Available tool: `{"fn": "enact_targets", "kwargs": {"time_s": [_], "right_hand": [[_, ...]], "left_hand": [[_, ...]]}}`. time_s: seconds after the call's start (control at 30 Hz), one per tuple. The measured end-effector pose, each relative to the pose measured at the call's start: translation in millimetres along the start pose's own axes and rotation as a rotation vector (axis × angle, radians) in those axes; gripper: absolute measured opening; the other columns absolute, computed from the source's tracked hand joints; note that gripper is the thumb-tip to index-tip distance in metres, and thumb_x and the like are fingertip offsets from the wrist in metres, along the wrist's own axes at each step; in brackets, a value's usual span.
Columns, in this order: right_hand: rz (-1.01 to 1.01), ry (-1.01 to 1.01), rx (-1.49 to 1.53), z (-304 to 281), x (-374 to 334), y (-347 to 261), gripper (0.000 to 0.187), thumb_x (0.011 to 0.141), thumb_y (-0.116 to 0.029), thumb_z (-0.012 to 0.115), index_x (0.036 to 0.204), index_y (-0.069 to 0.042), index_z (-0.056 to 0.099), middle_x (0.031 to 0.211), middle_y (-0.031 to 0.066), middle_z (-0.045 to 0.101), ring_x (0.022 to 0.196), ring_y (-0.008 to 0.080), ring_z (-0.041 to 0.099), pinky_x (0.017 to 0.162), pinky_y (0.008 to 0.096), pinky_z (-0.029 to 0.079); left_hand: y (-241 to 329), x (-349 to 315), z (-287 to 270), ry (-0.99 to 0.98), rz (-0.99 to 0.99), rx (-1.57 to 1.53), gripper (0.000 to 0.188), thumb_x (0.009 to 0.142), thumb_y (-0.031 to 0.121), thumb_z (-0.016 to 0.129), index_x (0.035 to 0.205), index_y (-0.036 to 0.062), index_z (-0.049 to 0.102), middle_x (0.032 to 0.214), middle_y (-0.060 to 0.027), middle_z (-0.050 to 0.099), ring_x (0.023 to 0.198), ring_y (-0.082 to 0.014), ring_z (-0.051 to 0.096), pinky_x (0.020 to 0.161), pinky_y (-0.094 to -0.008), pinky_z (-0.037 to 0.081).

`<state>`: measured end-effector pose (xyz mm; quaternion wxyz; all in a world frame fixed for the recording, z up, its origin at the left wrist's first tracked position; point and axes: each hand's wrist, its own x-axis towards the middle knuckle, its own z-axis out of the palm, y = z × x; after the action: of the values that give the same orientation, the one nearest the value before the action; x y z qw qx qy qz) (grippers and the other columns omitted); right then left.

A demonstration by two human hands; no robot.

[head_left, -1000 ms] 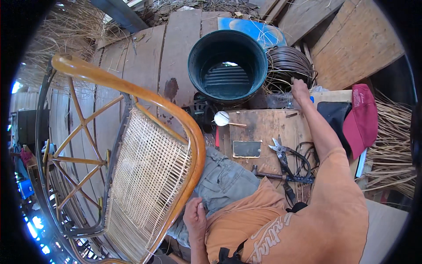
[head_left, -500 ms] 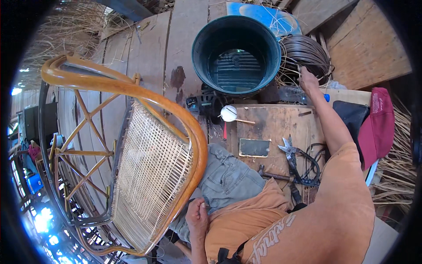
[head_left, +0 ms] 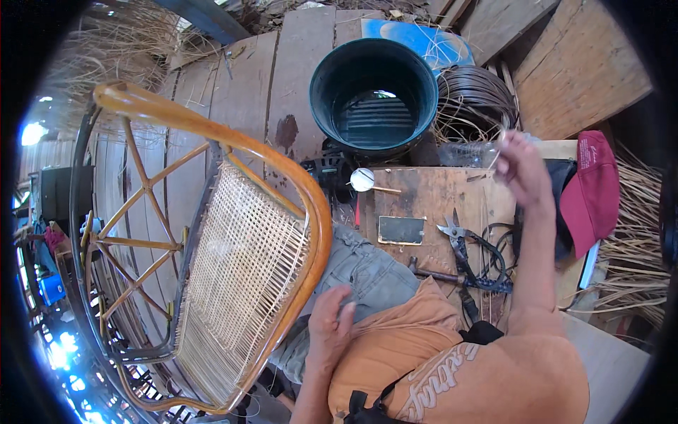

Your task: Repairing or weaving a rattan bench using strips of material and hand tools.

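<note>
My right hand (head_left: 524,169) is raised over the right end of the wooden board, fingers pinched on a thin pale cane strip (head_left: 494,160). Over my lap, my left hand (head_left: 330,321) is empty with its thumb and fingers apart, close to the chair's rim. The bentwood rattan chair (head_left: 321,247) leans at my left. Its woven cane panel (head_left: 236,261) is tightly latticed in the middle, while loose parallel strands run along its lower and right parts.
A dark green water bucket (head_left: 318,106) stands ahead, beside a coil of dark cane (head_left: 480,95). On the wooden board (head_left: 452,191) lie pruning shears (head_left: 462,244), a dark rectangular block (head_left: 401,230) and a hammer (head_left: 438,275). A small white cup (head_left: 362,179) and a maroon cap (head_left: 593,191) are nearby.
My right hand has drawn back from the dark coil toward me, bringing a thin cane strip. My left hand has loosened from a closed fist and risen slightly.
</note>
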<state>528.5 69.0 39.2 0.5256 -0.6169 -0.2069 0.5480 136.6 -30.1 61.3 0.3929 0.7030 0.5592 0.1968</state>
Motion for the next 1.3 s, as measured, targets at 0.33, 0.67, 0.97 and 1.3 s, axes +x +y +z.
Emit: {"fn": "enact_targets", "kwargs": {"time_s": [0.33,0.67,0.97,1.3], "right_hand": [[-0.229,-0.673,-0.116,171.9,-171.8,76.4,0.01,0.089,-0.011,0.057,0.095,-0.003,0.057,0.085,0.0055,0.063,0.074,0.0129,0.061,0.062,0.0242,0.05],[0.084,-0.138,0.633,122.0,-68.7,33.5,0.013,0.095,-0.016,0.046,0.093,-0.007,0.055,0.081,0.0066,0.062,0.073,0.0185,0.063,0.06,0.0296,0.052],[-0.26,-0.142,0.116,88.5,-15.5,2.4,0.015,0.094,-0.021,0.052,0.1,-0.008,0.056,0.08,0.0026,0.062,0.057,0.0079,0.054,0.044,0.0208,0.041],[-1.002,0.197,-0.302,81.1,99.7,-130.7,0.018,0.094,-0.019,0.052,0.101,-0.005,0.063,0.078,0.0025,0.063,0.066,0.012,0.061,0.058,0.0233,0.049]], "left_hand": [[49.0,-9.8,-38.2,-0.146,-0.297,-0.389,0.03,0.083,0.015,0.062,0.111,0.0051,0.058,0.086,-0.0133,0.064,0.077,-0.0273,0.062,0.071,-0.0337,0.049],[30.4,-147.8,-181.4,0.511,-0.25,0.503,0.016,0.088,0.01,0.055,0.087,-0.0039,0.062,0.077,-0.0135,0.063,0.069,-0.023,0.059,0.065,-0.032,0.046],[-27.1,-185.7,-207.7,0.892,-0.446,0.444,0.013,0.091,0.011,0.05,0.084,0.0,0.053,0.067,-0.0024,0.045,0.061,-0.0125,0.042,0.057,-0.0267,0.038],[48.8,45.4,-40.7,0.191,0.104,0.116,0.015,0.088,0.013,0.048,0.096,0.0027,0.057,0.071,-0.0163,0.06,0.067,-0.0335,0.062,0.059,-0.0412,0.049]]}}
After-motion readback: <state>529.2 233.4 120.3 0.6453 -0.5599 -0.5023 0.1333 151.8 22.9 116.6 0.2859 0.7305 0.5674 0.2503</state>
